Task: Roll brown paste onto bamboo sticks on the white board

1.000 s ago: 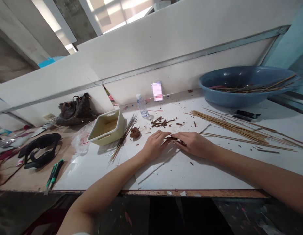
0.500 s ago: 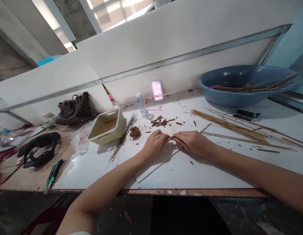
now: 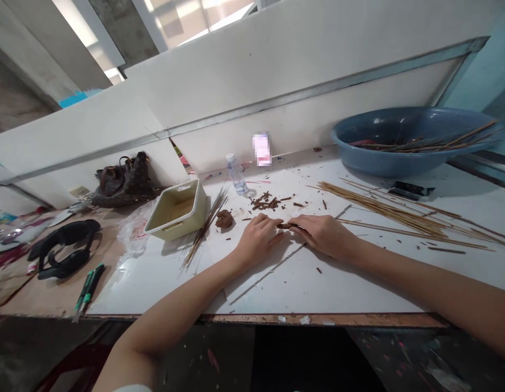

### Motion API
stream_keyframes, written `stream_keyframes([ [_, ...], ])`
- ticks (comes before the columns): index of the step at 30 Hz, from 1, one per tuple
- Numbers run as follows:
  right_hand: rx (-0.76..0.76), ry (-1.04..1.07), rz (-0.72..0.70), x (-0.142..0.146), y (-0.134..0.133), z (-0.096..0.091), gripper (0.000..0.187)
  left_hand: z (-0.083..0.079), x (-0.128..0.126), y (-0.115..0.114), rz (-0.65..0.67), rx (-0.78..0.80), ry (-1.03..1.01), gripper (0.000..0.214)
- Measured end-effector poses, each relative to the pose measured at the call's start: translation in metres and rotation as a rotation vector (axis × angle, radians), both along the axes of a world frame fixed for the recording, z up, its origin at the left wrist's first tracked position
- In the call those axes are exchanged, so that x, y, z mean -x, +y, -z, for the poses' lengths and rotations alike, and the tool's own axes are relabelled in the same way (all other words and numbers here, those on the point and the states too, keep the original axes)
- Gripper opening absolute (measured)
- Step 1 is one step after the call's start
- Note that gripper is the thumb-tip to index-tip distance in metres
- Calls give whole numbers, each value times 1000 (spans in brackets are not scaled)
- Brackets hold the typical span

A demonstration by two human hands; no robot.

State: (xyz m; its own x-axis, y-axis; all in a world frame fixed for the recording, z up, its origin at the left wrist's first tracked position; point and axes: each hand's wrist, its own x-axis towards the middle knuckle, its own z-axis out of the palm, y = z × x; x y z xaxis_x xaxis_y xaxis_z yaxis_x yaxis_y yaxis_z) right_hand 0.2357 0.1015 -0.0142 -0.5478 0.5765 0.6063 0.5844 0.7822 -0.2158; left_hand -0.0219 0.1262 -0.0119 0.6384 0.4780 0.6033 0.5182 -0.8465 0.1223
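Fingers of the right hand curl down onto a short dark-brown stick piece, pinching it against the white worktop. The left hand lies palm down with its fingers together, their tips touching the same piece from the other side; whether they grip it or only touch it, I cannot tell. The piece sits between the two hands, and a thin pale skewer lies just below it, running under the right wrist.

Just left of the piece is a lump of brown paste, with a loose bunch of thin dark sticks beyond that. Farther left stands a cream rectangular tray, beside a crumpled clear plastic bag. Well left of the piece are two green-handled tools, a black curved object and a dark patterned handbag.

Behind the piece lies a small heap of brown scraps, then a clear plastic water bottle and a blurred pink object. To its right spreads a long bundle of pale bamboo skewers, and farther back right sits a blue plastic basin holding more sticks.
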Motion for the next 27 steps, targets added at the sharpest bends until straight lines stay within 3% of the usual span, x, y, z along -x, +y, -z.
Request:
stream_keyframes([
  [17,-71,11,-141,-1,-8,-8,19,-4,-4,-4,61,-55,71,21],
  [24,-94,42,-46,0,-1,1,37,-4,-3,-3,51,-38,69,26],
  [27,-74,41,-79,2,-2,-1,26,-4,-2,-3,45,-37,69,27],
])
